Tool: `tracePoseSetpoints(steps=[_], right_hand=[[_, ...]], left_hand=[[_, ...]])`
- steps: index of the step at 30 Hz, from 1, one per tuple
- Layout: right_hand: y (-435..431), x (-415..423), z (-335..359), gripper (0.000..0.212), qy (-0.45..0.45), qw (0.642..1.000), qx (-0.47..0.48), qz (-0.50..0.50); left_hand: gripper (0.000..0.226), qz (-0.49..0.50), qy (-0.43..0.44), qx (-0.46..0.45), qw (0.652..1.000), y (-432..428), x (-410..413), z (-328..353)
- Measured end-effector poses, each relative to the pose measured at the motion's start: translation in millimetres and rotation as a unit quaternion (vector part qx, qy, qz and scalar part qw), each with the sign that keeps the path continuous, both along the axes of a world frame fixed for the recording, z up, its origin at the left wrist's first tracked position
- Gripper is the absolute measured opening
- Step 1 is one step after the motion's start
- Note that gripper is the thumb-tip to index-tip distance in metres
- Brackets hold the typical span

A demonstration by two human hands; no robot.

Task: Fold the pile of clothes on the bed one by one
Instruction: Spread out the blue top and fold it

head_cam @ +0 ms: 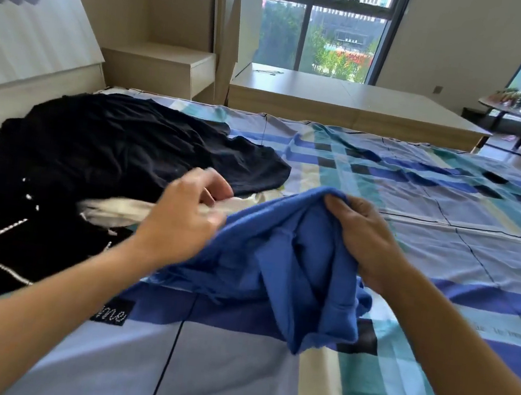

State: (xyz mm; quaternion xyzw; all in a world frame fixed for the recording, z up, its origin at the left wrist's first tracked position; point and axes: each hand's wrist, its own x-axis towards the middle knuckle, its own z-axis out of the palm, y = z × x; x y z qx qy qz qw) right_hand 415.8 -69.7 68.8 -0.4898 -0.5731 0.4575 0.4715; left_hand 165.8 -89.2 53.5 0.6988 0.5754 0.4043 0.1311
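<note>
The blue garment [280,265] lies bunched at the middle of the plaid bedsheet [444,239]. The right hand [365,239], at 2 o'clock of it, has its fingers closed around a raised fold. The left hand [184,217], at 10 o'clock, is blurred; its fingers curl loosely by the cloth's edge, grip unclear. Beyond, at 9 to 11 o'clock, lies the pile of dark clothes [101,148] with a white piece [119,211].

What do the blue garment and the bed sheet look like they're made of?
Blue garment: soft matte knit, likely cotton jersey or fleece; it bunches in thick rounded folds under the right hand. Bed sheet: thin, smooth woven fabric with printed plaid and fine creases, probably cotton or polyester.
</note>
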Motion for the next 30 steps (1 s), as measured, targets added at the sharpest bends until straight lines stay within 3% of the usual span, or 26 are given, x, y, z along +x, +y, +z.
tracePoseSetpoints(steps=[1, 4, 6, 9, 12, 14, 17, 21, 23, 26, 28, 30], right_hand=[[-1.8, -3.8, 0.2, 0.033, 0.015, 1.0, -0.011, 0.006], [-10.1, -14.8, 2.4, 0.034, 0.085, 0.995, -0.037, 0.032], [-16.4, -19.2, 5.9, 0.03, 0.13, 0.988, -0.043, 0.065], [-20.7, -18.0, 12.6, 0.032, 0.156, 0.979, -0.043, 0.125], [-17.0, -6.8, 19.5, 0.025, 0.176, 0.975, -0.021, 0.138], [-12.7, 2.0, 17.4, 0.02, 0.118, 0.987, -0.001, 0.11], [1.6, 12.8, -11.1, 0.006, -0.036, 0.996, -0.012, 0.084], [23.1, 20.9, -70.5, 0.038, -0.264, 0.958, -0.06, 0.092], [27.2, 15.9, -86.2, 0.06, -0.327, 0.936, -0.079, 0.107], [31.4, 0.8, -94.3, 0.072, -0.341, 0.93, -0.08, 0.114], [36.3, -7.9, -99.9, 0.052, -0.355, 0.927, -0.064, 0.107], [40.9, -14.8, -96.5, 0.018, -0.331, 0.935, -0.068, 0.103]], left_hand=[[0.024, -0.063, -0.001, -0.026, 0.998, -12.3, 13.0, -4.7], [0.055, -0.202, -0.027, -0.173, 0.964, -28.6, 41.6, -18.8], [0.054, -0.187, -0.072, -0.191, 0.961, -24.9, 47.8, -28.5], [0.028, -0.123, -0.085, -0.14, 0.979, -9.7, 42.3, -38.6], [0.032, -0.103, -0.111, -0.095, 0.984, 6.8, 33.9, -39.8], [0.031, -0.068, -0.204, -0.105, 0.971, 12.2, 31.5, -31.5], [0.038, -0.018, -0.347, -0.142, 0.927, 20.4, 16.4, -18.2], [0.025, 0.042, -0.43, -0.207, 0.878, 29.8, -22.6, -10.6], [0.024, 0.112, -0.404, -0.245, 0.874, 31.4, -39.5, -18.2], [0.019, 0.196, -0.211, -0.122, 0.95, 28.6, -46.4, -31.9], [0.01, 0.136, -0.092, 0.002, 0.986, 12.4, -28.3, -33.2], [0.022, 0.0, -0.022, -0.002, 1.0, -3.4, -3.6, -36.0]])
